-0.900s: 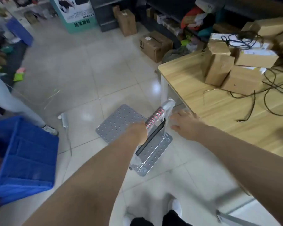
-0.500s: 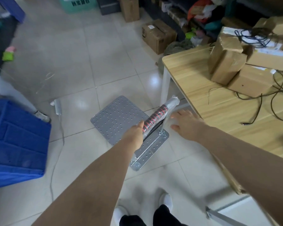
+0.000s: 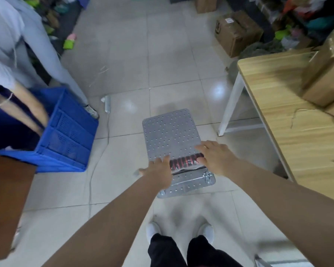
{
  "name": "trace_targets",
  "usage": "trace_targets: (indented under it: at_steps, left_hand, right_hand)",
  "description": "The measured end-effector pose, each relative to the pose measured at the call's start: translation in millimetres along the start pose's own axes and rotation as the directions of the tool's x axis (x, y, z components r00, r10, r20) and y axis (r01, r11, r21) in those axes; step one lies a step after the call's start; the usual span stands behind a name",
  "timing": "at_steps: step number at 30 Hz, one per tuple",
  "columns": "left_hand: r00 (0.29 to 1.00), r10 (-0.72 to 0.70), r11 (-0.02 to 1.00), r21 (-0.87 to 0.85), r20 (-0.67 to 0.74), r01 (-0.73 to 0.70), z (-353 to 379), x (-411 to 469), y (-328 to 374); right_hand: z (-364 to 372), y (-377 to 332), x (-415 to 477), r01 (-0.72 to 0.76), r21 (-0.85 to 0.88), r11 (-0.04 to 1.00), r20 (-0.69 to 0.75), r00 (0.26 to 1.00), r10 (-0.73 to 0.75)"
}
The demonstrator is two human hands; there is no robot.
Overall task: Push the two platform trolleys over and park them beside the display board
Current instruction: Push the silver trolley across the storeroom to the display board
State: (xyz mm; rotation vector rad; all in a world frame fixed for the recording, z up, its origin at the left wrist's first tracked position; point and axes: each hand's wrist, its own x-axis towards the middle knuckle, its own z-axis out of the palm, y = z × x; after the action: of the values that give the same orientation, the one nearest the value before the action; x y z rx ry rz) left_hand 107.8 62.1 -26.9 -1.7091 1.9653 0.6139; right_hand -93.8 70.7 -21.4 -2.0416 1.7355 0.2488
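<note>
One platform trolley (image 3: 170, 132), a grey perforated metal deck, stands on the tiled floor straight in front of my feet. Its handle (image 3: 183, 162), wrapped in a red and black grip under clear plastic, runs crosswise at the near end. My left hand (image 3: 158, 170) lies over the handle's left end with the thumb out to the left. My right hand (image 3: 216, 157) covers the right end, fingers curled over it. A metal corner (image 3: 258, 261) at the bottom right edge may belong to a second trolley; I cannot tell. No display board is in view.
A blue plastic crate (image 3: 66, 132) sits close on the left, with another person (image 3: 17, 45) in light clothes beside it. A wooden table (image 3: 297, 122) carrying cardboard boxes (image 3: 326, 70) stands on the right. A white power strip (image 3: 107, 103) and cable lie on the floor; a carton (image 3: 237, 31) lies further ahead.
The trolley has swung from slanting left to pointing straight ahead. My right hand, open beside the handle before, is now on its right end. The crate and person are closer.
</note>
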Motion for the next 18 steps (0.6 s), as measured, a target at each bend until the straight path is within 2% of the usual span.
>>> trace_targets:
  at_steps: [2, 6, 14, 18]
  left_hand:
    - [0.999, -0.039, 0.998, -0.039, 0.004, 0.039, 9, -5, -8]
    - [0.993, -0.085, 0.984, -0.163, -0.087, 0.070, 23, -14, -29]
    - [0.994, -0.051, 0.975, -0.221, -0.101, 0.028, 9, 2, -70]
    - [0.993, -0.028, 0.973, -0.229, -0.114, 0.001, -7, 25, -80]
  right_hand:
    - [17, -9, -2, 0.007, 0.014, 1.000, 0.042, 0.999, -0.007]
    - [37, -28, -8, -0.056, 0.111, 0.992, 0.031, 0.998, 0.053]
    - [34, -51, 18, -0.089, 0.197, 0.976, 0.167, 0.984, 0.056]
    - [30, -58, 42, -0.131, 0.206, 0.970, 0.110, 0.988, 0.110]
